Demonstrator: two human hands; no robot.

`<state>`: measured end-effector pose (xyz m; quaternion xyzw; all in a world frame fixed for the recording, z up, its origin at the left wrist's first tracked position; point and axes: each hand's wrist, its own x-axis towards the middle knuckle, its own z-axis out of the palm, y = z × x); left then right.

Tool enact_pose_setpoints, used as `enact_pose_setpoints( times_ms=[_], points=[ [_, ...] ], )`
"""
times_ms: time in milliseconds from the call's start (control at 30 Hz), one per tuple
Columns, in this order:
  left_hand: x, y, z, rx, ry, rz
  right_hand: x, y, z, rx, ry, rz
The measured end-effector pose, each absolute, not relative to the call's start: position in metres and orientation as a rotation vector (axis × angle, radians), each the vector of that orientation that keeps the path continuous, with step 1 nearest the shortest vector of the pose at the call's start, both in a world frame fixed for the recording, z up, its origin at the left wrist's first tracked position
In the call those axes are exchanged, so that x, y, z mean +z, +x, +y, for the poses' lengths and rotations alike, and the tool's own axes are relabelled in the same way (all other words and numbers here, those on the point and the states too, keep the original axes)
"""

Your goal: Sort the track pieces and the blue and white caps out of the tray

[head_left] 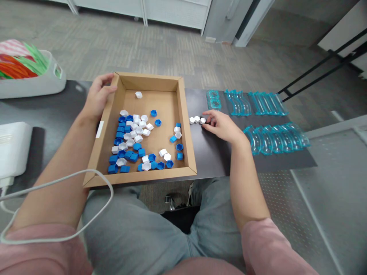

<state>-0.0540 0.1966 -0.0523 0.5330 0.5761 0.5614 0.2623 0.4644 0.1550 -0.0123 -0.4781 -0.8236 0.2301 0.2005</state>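
My left hand (99,93) grips the upper left wall of a shallow cardboard box (146,176), thumb on the rim. Inside, blue hexagonal pieces (132,156) and white hexagonal pieces (138,131) lie jumbled, mostly toward the left and front; a lone white piece (138,94) sits near the back. To the right of the box, several white hexagonal pieces stand in a short row on the dark table (213,152). At the row's right end, my right hand (218,124) has its thumb and fingertips closed around a white hexagonal piece (202,120).
Teal transparent plastic parts (263,139) lie in groups on the right side of the table. A white bin (34,86) of colourful strips stands at the far left. Nearer is a white power adapter (14,151), whose cable (57,178) loops over my left forearm.
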Motion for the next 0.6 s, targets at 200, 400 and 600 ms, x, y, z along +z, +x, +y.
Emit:
enact_pose_setpoints(
  times_ms=[200, 400, 600],
  points=[
    [-0.061, -0.057, 0.203, 1.553, 1.456, 1.472, 0.028, 0.441, 0.127, 0.427, -1.216, -2.305],
    [-0.065, -0.056, 0.206, 1.546, 1.49, 1.415, 0.065, 0.343, 0.121, 0.41, -0.935, -2.692],
    [-0.065, -0.053, 0.205, 1.533, 1.465, 1.399, 0.048, 0.28, 0.15, 0.314, -0.958, -3.024]
  ],
)
